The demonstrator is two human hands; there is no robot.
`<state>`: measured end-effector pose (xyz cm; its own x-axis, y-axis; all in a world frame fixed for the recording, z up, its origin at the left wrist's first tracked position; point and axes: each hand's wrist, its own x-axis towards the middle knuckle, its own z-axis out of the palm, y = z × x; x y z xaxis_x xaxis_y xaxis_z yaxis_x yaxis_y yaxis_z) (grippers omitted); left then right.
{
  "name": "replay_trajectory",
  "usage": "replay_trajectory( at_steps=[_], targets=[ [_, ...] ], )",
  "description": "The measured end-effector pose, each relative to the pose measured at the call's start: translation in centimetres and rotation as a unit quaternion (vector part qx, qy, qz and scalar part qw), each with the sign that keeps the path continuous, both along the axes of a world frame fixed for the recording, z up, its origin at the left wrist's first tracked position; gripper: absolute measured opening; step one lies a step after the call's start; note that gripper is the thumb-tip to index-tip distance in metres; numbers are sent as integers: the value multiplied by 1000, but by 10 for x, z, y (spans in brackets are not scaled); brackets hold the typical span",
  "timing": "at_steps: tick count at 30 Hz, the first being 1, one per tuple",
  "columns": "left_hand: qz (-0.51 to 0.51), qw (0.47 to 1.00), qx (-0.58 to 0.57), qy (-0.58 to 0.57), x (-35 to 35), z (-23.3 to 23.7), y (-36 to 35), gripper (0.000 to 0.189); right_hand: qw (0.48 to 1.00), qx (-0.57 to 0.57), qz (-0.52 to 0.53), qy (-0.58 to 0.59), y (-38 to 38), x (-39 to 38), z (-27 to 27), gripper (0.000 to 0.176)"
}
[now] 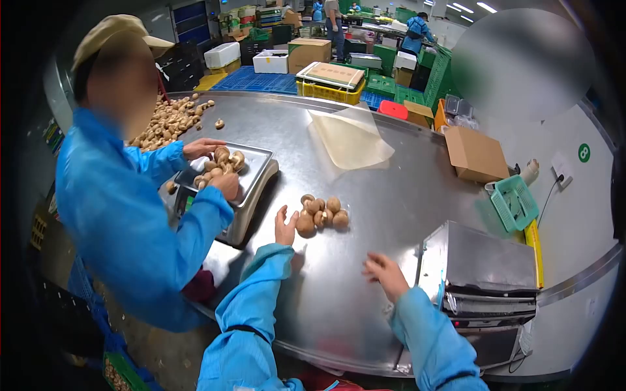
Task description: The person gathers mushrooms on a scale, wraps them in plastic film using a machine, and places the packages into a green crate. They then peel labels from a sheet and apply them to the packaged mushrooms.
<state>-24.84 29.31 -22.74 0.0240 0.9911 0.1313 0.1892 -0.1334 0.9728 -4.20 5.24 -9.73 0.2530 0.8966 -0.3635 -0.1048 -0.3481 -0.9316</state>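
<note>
A small cluster of brown mushrooms (319, 214) sits on the metal table (339, 287) in front of me. My left hand (285, 227) is right at the cluster's left side, thumb and fingers apart, holding nothing. To the right and nearer to me, my right hand (386, 275) hovers with its fingers spread, also holding nothing. On my left, a person in a blue smock (130, 215) has both hands at more mushrooms (220, 163) on the tray of a weighing scale (255, 186).
A large mushroom heap (171, 122) covers the far left of the table. Translucent sheets (352, 138) lie at the back. A boxy metal machine (486, 260) stands at right, near a green basket (515, 202) and an open cardboard box (475, 155). Crates and other people are beyond.
</note>
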Motion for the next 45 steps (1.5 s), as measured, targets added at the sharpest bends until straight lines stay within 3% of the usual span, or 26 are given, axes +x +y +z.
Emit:
replay_trajectory(
  at_steps=[2,3,7,9,11,13,14,15,17,19,21,24,26,29,31,35,38,40,43,45],
  targets=[
    [19,991,-75,-108,5,-7,22,60,999,-29,-5,-39,68,17,-29,65],
    [17,991,-75,-109,7,-8,31,60,997,-49,0,-67,97,27,-47,73],
    [-44,985,-128,-108,25,-13,61,60,991,-109,-6,-83,171,44,-62,77],
    [-77,981,-151,-90,33,-15,64,60,988,-114,41,-94,190,44,-67,81],
    [-82,985,-131,-76,37,-16,63,58,991,-94,27,-85,199,36,-73,77],
    [-96,986,-121,-62,37,-14,57,55,988,-7,127,-88,208,39,-104,70],
    [-87,979,-144,-118,39,-20,57,54,985,17,86,-148,209,39,-128,62],
    [-94,978,-144,-116,42,-12,49,54,986,17,78,-148,204,40,-123,62],
    [-96,965,-185,-157,45,25,22,56,960,53,107,-252,187,44,-105,59],
    [-117,959,-214,-144,51,56,2,57,963,19,71,-258,171,51,-87,58],
    [-159,945,-255,-129,62,81,-13,60,955,87,50,-280,144,66,-49,57],
    [-230,927,-258,-145,97,144,-44,60,967,48,9,-251,89,96,36,60],
    [-270,921,-247,-138,129,179,-68,60,986,18,-25,-164,48,119,81,58],
    [-333,903,-236,-135,181,229,-124,61,995,3,-51,-86,-18,167,105,52],
    [-360,879,-251,-187,217,250,-166,58,991,9,-84,-100,-63,199,105,53],
    [-345,881,-270,-180,304,215,-223,56,987,-15,-122,-105,-140,276,90,54],
    [-394,846,-301,-198,351,183,-251,56,987,-47,-143,-64,-187,316,93,53],
    [-399,826,-336,-216,365,190,-277,54,986,-58,-142,-66,-209,336,87,52],
    [-326,860,-340,-195,372,207,-309,53,988,-55,-141,-41,-231,354,85,53],
    [-316,853,-352,-220,362,209,-314,54,986,-52,-145,-58,-240,360,91,49]
  ],
)
